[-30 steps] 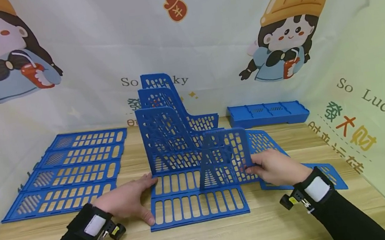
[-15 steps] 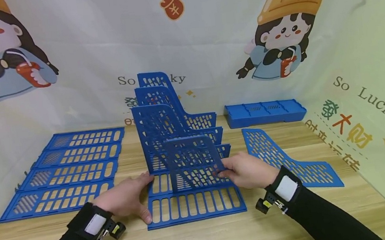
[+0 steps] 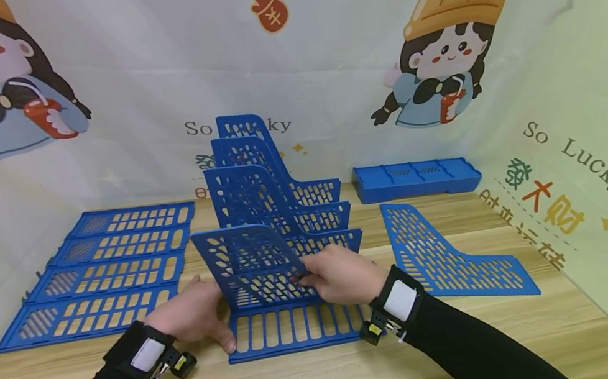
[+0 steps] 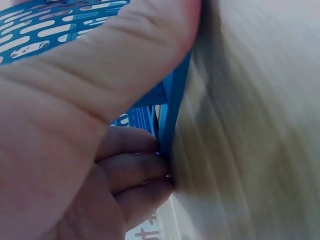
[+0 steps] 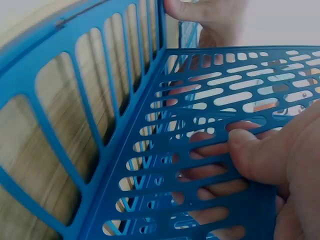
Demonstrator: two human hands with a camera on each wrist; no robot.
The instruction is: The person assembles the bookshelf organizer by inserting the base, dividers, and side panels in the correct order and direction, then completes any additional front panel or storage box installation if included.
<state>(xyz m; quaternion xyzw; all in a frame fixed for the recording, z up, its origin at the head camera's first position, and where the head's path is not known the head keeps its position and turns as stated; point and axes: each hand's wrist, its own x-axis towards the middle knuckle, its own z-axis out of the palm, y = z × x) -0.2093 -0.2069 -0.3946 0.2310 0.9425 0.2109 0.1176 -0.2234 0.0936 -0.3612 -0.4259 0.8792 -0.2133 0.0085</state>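
Observation:
Standing on the slotted blue base (image 3: pixel 297 329) is a perforated blue divider panel (image 3: pixel 250 258), leaning to the left. My right hand (image 3: pixel 342 276) pinches this panel by its right-hand edge; in the right wrist view the thumb (image 5: pixel 250 150) lies on the near face, with fingers showing through the slots behind. Along the panel's foot runs a bar of the base; whether it is seated there I cannot tell. My left hand (image 3: pixel 191 315) rests against the left end of the base, thumb near the front corner. In the left wrist view its fingers (image 4: pixel 137 172) touch the base's edge.
Behind the held panel, several similar dividers (image 3: pixel 244 190) stand upright in a row. One loose L-shaped divider (image 3: pixel 447 257) lies flat at the right. Several slotted panels (image 3: pixel 106 281) lie side by side at the left. A blue tray-like piece (image 3: pixel 418 179) sits at the back right.
My right hand has carried the panel leftward, from the right side of the base to its left part, and the panel now leans left. The left hand has stayed at the base's left end.

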